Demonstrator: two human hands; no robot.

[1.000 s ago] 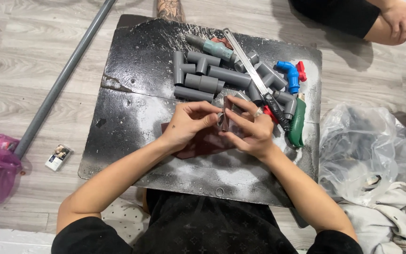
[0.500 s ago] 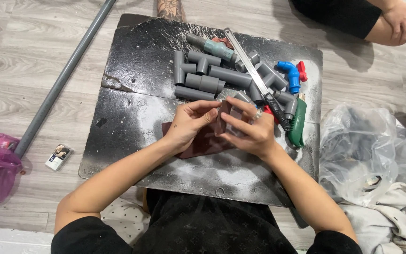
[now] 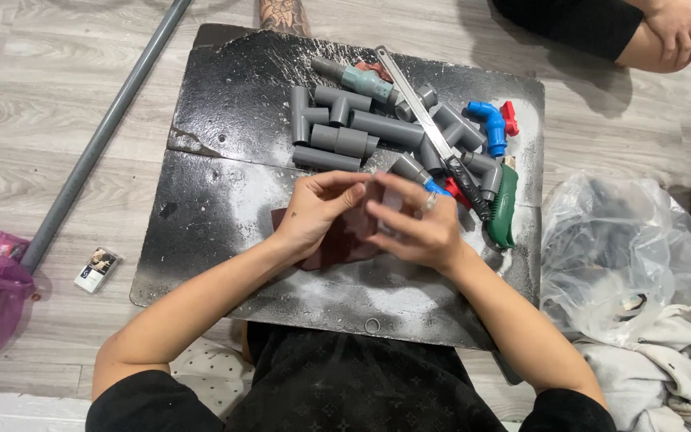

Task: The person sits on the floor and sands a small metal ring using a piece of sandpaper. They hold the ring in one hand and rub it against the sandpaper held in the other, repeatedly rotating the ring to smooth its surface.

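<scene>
Both forearms reach in from the near edge of the black board; left hand and right hand meet at mid-board, fingers curled narrowly over a reddish-brown sheet; whatever they pinch is hidden.

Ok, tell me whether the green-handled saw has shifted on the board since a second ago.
No. The green-handled saw lies at the same spot by the black board's right edge, blade angled across the grey pipe fittings.

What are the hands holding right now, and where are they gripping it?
Both hands, left hand and right hand, meet over a dark red sheet; whatever their fingers pinch is hidden, so it cannot be told.
</scene>
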